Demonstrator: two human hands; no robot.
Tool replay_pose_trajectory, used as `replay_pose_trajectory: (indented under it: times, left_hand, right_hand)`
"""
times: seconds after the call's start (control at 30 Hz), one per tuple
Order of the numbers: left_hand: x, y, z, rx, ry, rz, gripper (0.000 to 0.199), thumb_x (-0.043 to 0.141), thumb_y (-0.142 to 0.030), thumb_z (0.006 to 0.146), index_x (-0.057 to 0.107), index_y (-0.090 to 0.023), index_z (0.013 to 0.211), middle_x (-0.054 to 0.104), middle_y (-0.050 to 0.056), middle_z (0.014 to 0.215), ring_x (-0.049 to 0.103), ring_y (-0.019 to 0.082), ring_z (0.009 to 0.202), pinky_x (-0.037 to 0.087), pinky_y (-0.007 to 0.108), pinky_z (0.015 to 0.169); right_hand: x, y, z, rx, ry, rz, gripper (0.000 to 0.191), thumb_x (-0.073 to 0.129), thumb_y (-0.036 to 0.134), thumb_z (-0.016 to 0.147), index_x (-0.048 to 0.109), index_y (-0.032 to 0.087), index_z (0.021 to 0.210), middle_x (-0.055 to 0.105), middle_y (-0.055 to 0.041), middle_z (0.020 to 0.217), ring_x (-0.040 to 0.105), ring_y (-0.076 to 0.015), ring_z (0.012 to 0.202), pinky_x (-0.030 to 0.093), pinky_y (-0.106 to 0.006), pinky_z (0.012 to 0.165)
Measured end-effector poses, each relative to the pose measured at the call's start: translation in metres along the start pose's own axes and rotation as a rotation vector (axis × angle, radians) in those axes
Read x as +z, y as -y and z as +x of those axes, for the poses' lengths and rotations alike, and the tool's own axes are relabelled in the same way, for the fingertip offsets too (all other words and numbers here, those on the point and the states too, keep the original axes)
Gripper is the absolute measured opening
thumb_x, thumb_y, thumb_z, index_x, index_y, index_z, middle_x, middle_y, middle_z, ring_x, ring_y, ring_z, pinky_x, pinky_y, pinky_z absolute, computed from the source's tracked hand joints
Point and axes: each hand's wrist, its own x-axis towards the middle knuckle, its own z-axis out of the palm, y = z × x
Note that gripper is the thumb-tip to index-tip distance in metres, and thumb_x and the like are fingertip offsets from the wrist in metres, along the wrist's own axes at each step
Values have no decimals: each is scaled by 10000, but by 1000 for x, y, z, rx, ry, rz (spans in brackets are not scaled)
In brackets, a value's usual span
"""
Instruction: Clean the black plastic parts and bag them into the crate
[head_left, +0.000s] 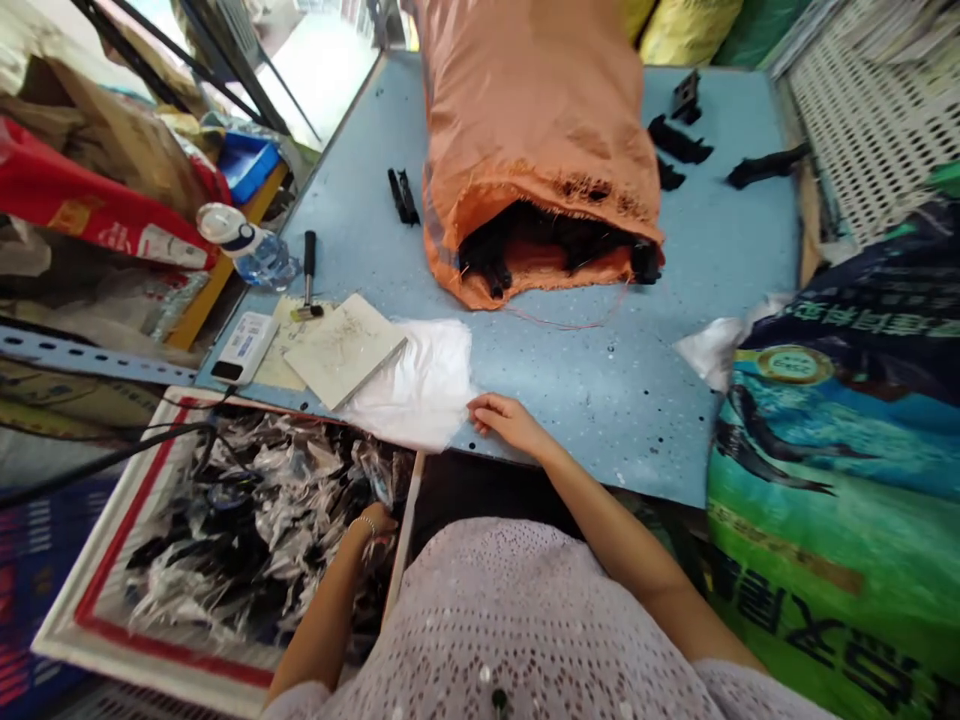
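Observation:
My right hand (514,424) is at the front edge of the table, its thumb and fingers pinched at the right edge of a stack of thin white plastic bags (431,375). A flat beige block (345,350) lies on the left part of that stack. My left hand (376,520), with a beaded bracelet at the wrist, reaches down into a white box (112,580) with a red inner line. Many dark parts in clear plastic wrapping (292,490) fill the box. The left fingers are partly hidden among them, so their grip is unclear.
An open orange woven sack (540,110) with black parts inside lies on the blue table (555,360). Several loose black parts (679,140) lie to its right. At the left are a hammer (309,270), a water bottle (259,255) and a white device (245,345). A green printed sack (832,480) stands right.

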Motion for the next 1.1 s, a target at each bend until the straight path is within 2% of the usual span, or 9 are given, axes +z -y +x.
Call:
replay_pose_trajectory:
  times: [0.17, 0.27, 0.33, 0.43, 0.53, 0.63, 0.8, 0.93, 1.1]
  left_hand:
    - [-63, -27, -18, 267, 97, -114, 365, 631, -473, 916, 729, -127, 980, 730, 66, 824, 714, 234, 759, 577, 336, 710]
    - [-125, -106, -23, 772, -65, -301, 402, 550, -479, 964, 690, -224, 1242, 743, 79, 1156, 703, 233, 1035, 561, 362, 926]
    - [-174, -180, -12, 972, -414, -259, 374, 518, -388, 986, 666, -238, 1294, 705, 91, 1275, 656, 242, 1166, 484, 409, 1079]
    - [-244, -287, 24, 911, -907, -129, 452, 483, -184, 953, 579, -129, 1391, 578, 188, 1442, 496, 292, 1385, 357, 467, 1195]
    - [-280, -346, 58, 643, -1001, 59, 585, 631, -166, 866, 505, -66, 1429, 547, 263, 1424, 445, 374, 1388, 370, 530, 1148]
    - [-279, -349, 70, 576, -939, 151, 591, 734, -250, 820, 558, -106, 1366, 588, 242, 1334, 505, 388, 1286, 435, 522, 1061]
    - [-237, -310, 44, 955, -731, -155, 613, 826, -367, 732, 616, -151, 1267, 593, 138, 1206, 571, 303, 1158, 462, 424, 1033]
    - [-183, -291, -1, 1169, -417, -624, 579, 731, -500, 821, 597, -163, 1272, 629, 95, 1150, 580, 267, 1092, 460, 387, 976]
    - [-120, -285, -40, 1001, -53, -975, 479, 695, -577, 847, 621, -188, 1117, 618, 12, 829, 562, 162, 751, 448, 281, 692]
  right_hand:
    - [-41, 24, 22, -97, -140, -186, 337, 593, 375, 914, 680, 192, 1183, 720, -71, 1000, 668, -173, 794, 562, -357, 785]
    - [-78, 67, 73, -315, -423, -528, 332, 515, 287, 955, 650, 193, 1244, 684, -120, 1190, 633, -240, 1087, 495, -421, 1002]
    - [-93, 99, 118, -365, -576, -786, 389, 487, 244, 972, 593, 146, 1334, 618, -181, 1318, 542, -291, 1254, 416, -460, 1094]
    - [-99, 129, 171, -207, -658, -1071, 430, 468, 239, 996, 539, 52, 1376, 564, -272, 1337, 511, -359, 1260, 402, -505, 1071]
    - [-103, 127, 184, -142, -624, -1133, 362, 457, 204, 993, 611, 35, 1274, 605, -268, 1232, 553, -352, 1179, 422, -484, 1032]
    - [-120, 106, 158, -187, -592, -1111, 359, 413, 130, 973, 654, 97, 1237, 628, -207, 1212, 572, -298, 1153, 436, -427, 1025]
    - [-146, 81, 84, -267, -589, -1011, 382, 348, 161, 995, 650, 148, 1228, 660, -140, 1115, 614, -249, 1085, 484, -398, 985]
    - [-130, 91, 33, -558, -605, -736, 392, 334, 423, 1072, 534, 207, 1330, 653, -110, 1157, 639, -223, 1060, 515, -376, 929]
    - [-101, 110, 4, -653, -608, -850, 483, 381, 662, 1005, 578, 226, 943, 635, -73, 867, 607, -220, 818, 493, -365, 782]
